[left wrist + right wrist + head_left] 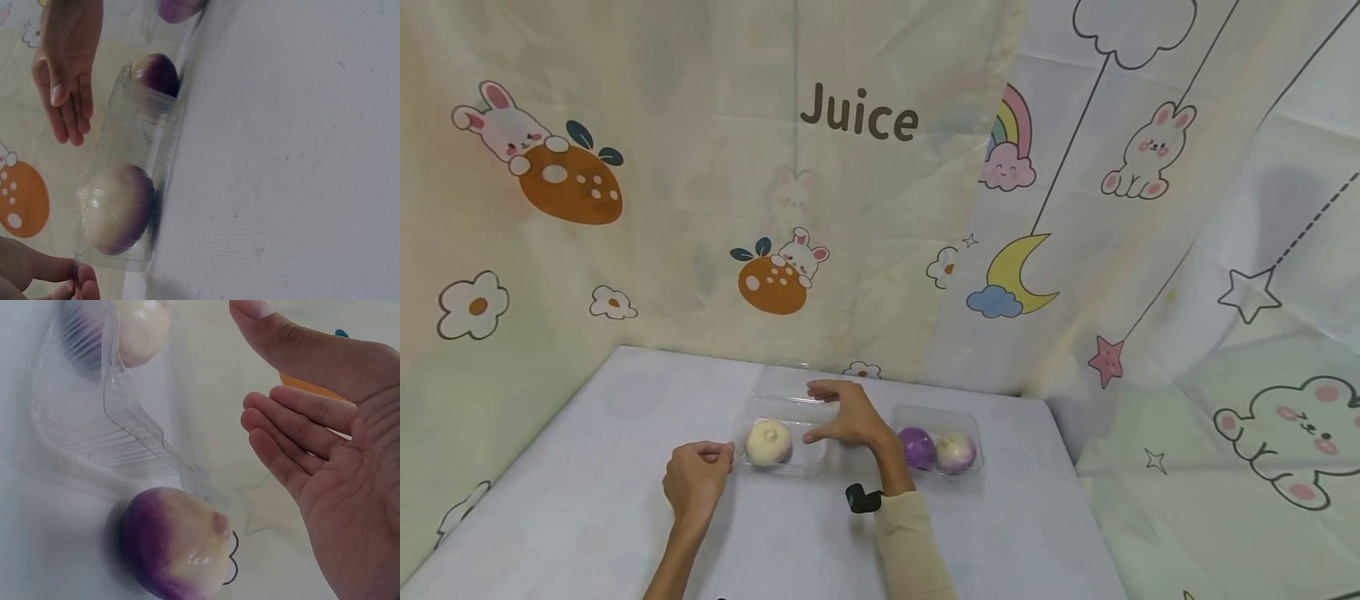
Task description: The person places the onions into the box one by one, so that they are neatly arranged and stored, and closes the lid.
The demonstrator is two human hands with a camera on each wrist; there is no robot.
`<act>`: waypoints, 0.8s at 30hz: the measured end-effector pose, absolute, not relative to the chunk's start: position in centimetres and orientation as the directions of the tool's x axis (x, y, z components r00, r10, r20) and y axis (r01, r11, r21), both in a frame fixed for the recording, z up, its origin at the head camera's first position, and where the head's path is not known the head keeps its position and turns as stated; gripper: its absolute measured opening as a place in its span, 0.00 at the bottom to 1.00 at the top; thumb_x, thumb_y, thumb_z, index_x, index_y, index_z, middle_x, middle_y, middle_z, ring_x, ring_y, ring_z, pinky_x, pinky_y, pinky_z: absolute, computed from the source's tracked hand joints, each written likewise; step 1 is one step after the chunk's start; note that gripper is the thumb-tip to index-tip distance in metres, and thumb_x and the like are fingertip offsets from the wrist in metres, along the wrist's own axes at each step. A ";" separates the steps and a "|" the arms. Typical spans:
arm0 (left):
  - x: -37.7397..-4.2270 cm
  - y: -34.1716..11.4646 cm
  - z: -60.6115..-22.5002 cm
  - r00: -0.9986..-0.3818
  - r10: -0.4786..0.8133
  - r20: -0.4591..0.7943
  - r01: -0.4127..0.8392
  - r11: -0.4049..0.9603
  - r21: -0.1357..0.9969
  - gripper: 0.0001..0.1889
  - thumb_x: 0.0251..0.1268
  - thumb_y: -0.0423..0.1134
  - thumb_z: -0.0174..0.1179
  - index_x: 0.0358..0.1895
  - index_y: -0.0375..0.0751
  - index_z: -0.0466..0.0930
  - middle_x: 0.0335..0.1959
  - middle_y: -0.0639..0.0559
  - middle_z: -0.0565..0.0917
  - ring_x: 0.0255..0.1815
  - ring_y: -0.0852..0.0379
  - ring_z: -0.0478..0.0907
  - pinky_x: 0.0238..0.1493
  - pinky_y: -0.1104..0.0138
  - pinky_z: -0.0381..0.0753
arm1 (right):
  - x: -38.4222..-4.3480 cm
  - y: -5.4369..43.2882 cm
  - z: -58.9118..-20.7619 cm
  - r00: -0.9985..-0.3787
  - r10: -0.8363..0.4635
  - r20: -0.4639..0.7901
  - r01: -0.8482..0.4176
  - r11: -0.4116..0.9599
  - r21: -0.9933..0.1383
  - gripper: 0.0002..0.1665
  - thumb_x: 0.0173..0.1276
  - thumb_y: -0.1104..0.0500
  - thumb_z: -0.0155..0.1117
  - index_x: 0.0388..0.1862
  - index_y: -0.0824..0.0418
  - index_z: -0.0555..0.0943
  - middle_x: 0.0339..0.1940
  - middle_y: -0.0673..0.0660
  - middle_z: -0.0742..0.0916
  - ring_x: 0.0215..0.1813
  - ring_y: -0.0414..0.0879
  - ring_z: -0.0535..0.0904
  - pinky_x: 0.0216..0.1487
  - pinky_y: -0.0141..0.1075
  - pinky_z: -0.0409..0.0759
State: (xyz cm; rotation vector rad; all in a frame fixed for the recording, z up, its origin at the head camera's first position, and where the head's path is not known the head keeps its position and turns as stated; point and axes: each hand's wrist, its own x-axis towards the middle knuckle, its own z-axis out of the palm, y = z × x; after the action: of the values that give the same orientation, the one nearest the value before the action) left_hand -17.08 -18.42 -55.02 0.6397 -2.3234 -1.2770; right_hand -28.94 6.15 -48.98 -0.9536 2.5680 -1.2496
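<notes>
A clear plastic clamshell box [808,460] lies with its lid [782,385] folded back. A cream and purple turnip [769,442] sits in its left part. My left hand [696,479] pinches the box's left rim between thumb and fingers. Above the box's right part, my right hand [850,417] hovers with fingers apart, holding nothing. Beyond the box's right end, outside it, another purple and cream turnip [178,544] rests on the table, shown in the right wrist view. The right hand and wrist seem to hide that turnip in the head view.
Farther right stands a second clear box [973,425] holding a bright purple round vegetable [917,448] and a white and purple turnip [956,452]. Everything rests on a white-covered table [790,542]. A printed curtain [865,208] hangs behind the table's back edge.
</notes>
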 end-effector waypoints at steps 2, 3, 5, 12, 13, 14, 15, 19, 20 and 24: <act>-17.1 -18.4 -55.1 -0.808 -0.574 0.131 -0.197 0.473 0.859 0.11 0.70 0.35 0.69 0.36 0.27 0.91 0.22 0.42 0.91 0.18 0.57 0.80 0.25 0.64 0.70 | -29.0 6.4 -49.0 -0.801 -0.579 0.154 -0.474 0.456 -0.753 0.51 0.49 0.58 0.94 0.74 0.61 0.81 0.69 0.61 0.89 0.70 0.56 0.86 0.77 0.52 0.82; -17.1 -18.3 -55.1 -0.807 -0.575 0.133 -0.196 0.473 0.859 0.11 0.70 0.35 0.69 0.36 0.27 0.91 0.23 0.41 0.91 0.18 0.57 0.80 0.25 0.64 0.70 | -29.0 6.6 -49.0 -0.804 -0.573 0.157 -0.471 0.453 -0.757 0.51 0.49 0.59 0.94 0.73 0.61 0.81 0.68 0.62 0.89 0.70 0.57 0.86 0.77 0.54 0.82; -17.1 -18.3 -55.2 -0.806 -0.576 0.135 -0.194 0.473 0.859 0.11 0.70 0.35 0.69 0.36 0.27 0.91 0.23 0.41 0.91 0.18 0.56 0.80 0.25 0.64 0.70 | -29.0 6.8 -48.9 -0.814 -0.560 0.157 -0.457 0.449 -0.768 0.51 0.48 0.60 0.94 0.73 0.61 0.82 0.68 0.62 0.89 0.70 0.59 0.86 0.76 0.57 0.81; -17.1 -18.4 -55.1 -0.806 -0.577 0.135 -0.195 0.474 0.858 0.11 0.70 0.35 0.69 0.36 0.27 0.91 0.22 0.41 0.91 0.18 0.56 0.81 0.26 0.65 0.69 | -29.1 7.9 -48.9 -0.824 -0.537 0.179 -0.437 0.402 -0.805 0.53 0.45 0.62 0.95 0.73 0.64 0.82 0.68 0.65 0.89 0.70 0.66 0.85 0.75 0.63 0.81; -17.1 -18.4 -55.0 -0.806 -0.576 0.136 -0.194 0.474 0.859 0.11 0.70 0.35 0.69 0.36 0.27 0.91 0.22 0.41 0.91 0.18 0.56 0.81 0.26 0.65 0.69 | -29.2 8.1 -48.9 -0.823 -0.537 0.183 -0.441 0.401 -0.803 0.53 0.45 0.63 0.95 0.73 0.64 0.82 0.68 0.65 0.89 0.70 0.65 0.85 0.75 0.63 0.81; -17.1 -18.4 -55.0 -0.806 -0.576 0.136 -0.193 0.474 0.859 0.11 0.70 0.35 0.69 0.36 0.27 0.91 0.22 0.41 0.91 0.18 0.57 0.81 0.26 0.65 0.69 | -29.2 8.3 -48.9 -0.822 -0.537 0.188 -0.445 0.400 -0.801 0.53 0.45 0.62 0.95 0.73 0.63 0.82 0.68 0.65 0.89 0.70 0.64 0.85 0.75 0.62 0.81; -17.0 -18.4 -55.0 -0.804 -0.579 0.135 -0.197 0.474 0.858 0.11 0.70 0.35 0.69 0.36 0.28 0.91 0.23 0.41 0.91 0.18 0.57 0.81 0.26 0.64 0.70 | -29.3 8.4 -48.9 -0.822 -0.536 0.194 -0.449 0.399 -0.800 0.53 0.45 0.62 0.95 0.73 0.63 0.82 0.68 0.64 0.89 0.70 0.63 0.86 0.75 0.62 0.81; -17.0 -18.4 -55.0 -0.806 -0.578 0.131 -0.198 0.471 0.860 0.11 0.70 0.35 0.69 0.36 0.27 0.91 0.23 0.41 0.91 0.18 0.57 0.80 0.25 0.64 0.70 | -29.4 9.1 -49.0 -0.821 -0.528 0.216 -0.464 0.397 -0.792 0.52 0.46 0.62 0.94 0.73 0.63 0.81 0.68 0.63 0.89 0.69 0.62 0.86 0.75 0.63 0.81; -17.0 -18.4 -55.0 -0.806 -0.577 0.129 -0.200 0.471 0.859 0.11 0.70 0.35 0.69 0.36 0.27 0.91 0.23 0.41 0.91 0.18 0.57 0.80 0.25 0.64 0.70 | -29.5 9.2 -49.1 -0.822 -0.524 0.223 -0.468 0.399 -0.789 0.52 0.46 0.62 0.94 0.73 0.63 0.81 0.68 0.64 0.89 0.69 0.62 0.85 0.75 0.63 0.81; -16.9 -18.4 -55.0 -0.808 -0.575 0.126 -0.202 0.472 0.858 0.11 0.70 0.35 0.69 0.36 0.27 0.91 0.23 0.40 0.91 0.18 0.56 0.80 0.25 0.64 0.70 | -29.6 9.9 -49.1 -0.827 -0.510 0.238 -0.475 0.407 -0.780 0.51 0.46 0.63 0.93 0.72 0.63 0.82 0.67 0.65 0.89 0.69 0.64 0.85 0.74 0.63 0.81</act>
State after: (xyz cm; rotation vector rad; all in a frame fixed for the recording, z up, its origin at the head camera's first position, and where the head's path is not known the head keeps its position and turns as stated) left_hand -16.93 -18.37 -54.95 0.6507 -2.3251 -1.2779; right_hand -29.63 9.88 -49.15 -0.9121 2.6032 -1.4234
